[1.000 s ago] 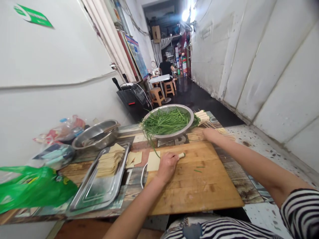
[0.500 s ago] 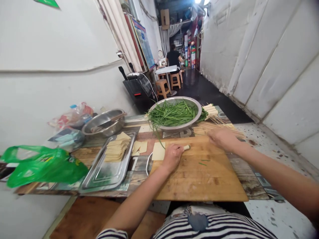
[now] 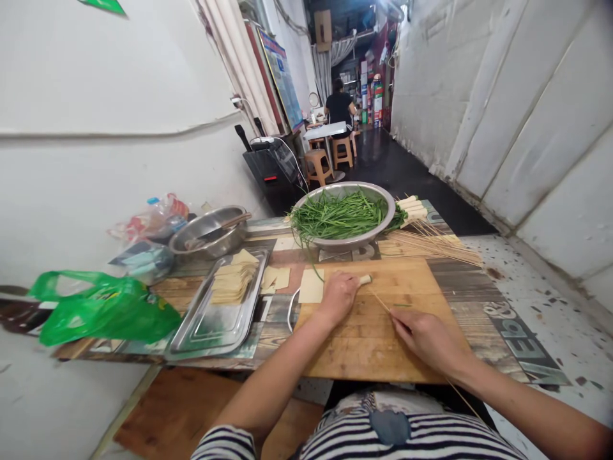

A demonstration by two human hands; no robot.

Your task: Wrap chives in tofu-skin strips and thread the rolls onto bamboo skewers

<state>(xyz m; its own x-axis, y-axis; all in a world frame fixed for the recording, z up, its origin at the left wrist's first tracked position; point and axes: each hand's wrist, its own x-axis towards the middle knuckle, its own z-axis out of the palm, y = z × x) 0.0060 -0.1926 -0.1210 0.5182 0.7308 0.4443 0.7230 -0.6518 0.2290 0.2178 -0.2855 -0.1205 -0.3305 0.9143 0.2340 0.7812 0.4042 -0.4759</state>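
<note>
On the wooden cutting board (image 3: 378,351), my left hand (image 3: 339,295) is closed round a tofu-skin roll (image 3: 365,280), whose end sticks out past the fingers with green chives inside. My right hand (image 3: 424,332) pinches a thin bamboo skewer (image 3: 380,300); the tip points at the roll and the shaft runs back under my wrist. I cannot tell whether the tip touches the roll. A flat tofu sheet (image 3: 311,286) lies at the board's left edge, beside my left hand. Beyond the board stands a metal bowl (image 3: 391,207) heaped with chives (image 3: 340,216).
Finished-looking rolls (image 3: 412,207) and loose skewers (image 3: 431,243) lie right of the bowl. To the left are a metal tray (image 3: 211,332) with stacked tofu sheets (image 3: 234,279), a steel basin (image 3: 211,233) holding a knife, and a green plastic bag (image 3: 110,313). A person (image 3: 339,105) sits far back.
My right hand has come from the loose skewers back toward me over the board, now with a skewer in it. My left hand keeps its hold on the roll. The view has shifted slightly.
</note>
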